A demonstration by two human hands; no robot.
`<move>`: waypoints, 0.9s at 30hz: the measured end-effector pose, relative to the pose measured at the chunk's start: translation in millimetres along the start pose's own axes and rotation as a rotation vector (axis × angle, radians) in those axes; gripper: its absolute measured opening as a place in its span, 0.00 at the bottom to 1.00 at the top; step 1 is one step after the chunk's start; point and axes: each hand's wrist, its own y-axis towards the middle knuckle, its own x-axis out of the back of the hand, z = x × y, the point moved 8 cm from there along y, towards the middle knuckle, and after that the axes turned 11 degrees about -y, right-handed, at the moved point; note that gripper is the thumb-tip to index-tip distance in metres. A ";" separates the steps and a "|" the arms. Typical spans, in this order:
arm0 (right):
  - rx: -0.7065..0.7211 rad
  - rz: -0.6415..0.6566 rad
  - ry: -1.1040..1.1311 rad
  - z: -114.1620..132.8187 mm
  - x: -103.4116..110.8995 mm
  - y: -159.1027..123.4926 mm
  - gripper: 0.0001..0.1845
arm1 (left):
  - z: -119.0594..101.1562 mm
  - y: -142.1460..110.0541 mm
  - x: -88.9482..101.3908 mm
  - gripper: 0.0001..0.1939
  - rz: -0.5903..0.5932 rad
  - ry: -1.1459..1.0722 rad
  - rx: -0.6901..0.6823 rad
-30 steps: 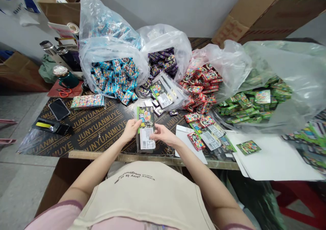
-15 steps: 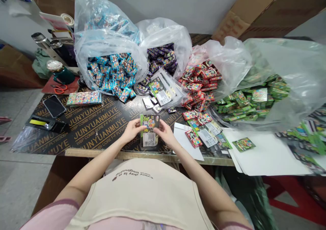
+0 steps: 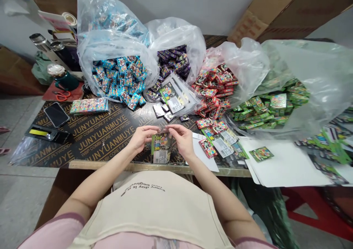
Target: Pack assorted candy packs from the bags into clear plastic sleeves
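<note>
Both hands grip a clear sleeve holding a printed green card (image 3: 161,148) just above the table's near edge. My left hand (image 3: 141,138) pinches its upper left corner, fingers curled. At the sleeve's top right, my right hand (image 3: 181,139) pinches the top edge with thumb and forefinger. A white label shows on the card's lower half. Behind the hands lies a pile of more sleeved cards (image 3: 176,96).
Clear bags of small packets line the back: blue (image 3: 118,76), purple (image 3: 172,63), red (image 3: 216,89), green (image 3: 270,104). A phone (image 3: 56,114), a packet strip (image 3: 88,105), scissors (image 3: 62,94) and flasks (image 3: 41,43) sit left. White sheets (image 3: 286,166) and loose packets (image 3: 208,147) lie right.
The sleeved card has come down and closer to the table edge. My right hand moved from the card's lower side up to its top edge; the camera tilted slightly.
</note>
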 end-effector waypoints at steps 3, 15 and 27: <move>0.207 0.016 -0.162 11.4 7.4 -3.5 0.08 | -35.4 -14.1 -6.2 0.10 0.019 0.254 -0.330; 0.068 0.191 -0.142 21.4 1.0 8.1 0.12 | -49.3 -12.1 -18.0 0.09 0.126 0.499 -0.279; 0.264 0.057 -0.266 -4.4 18.3 -17.2 0.11 | -48.5 -34.6 -35.4 0.06 0.233 0.797 -0.612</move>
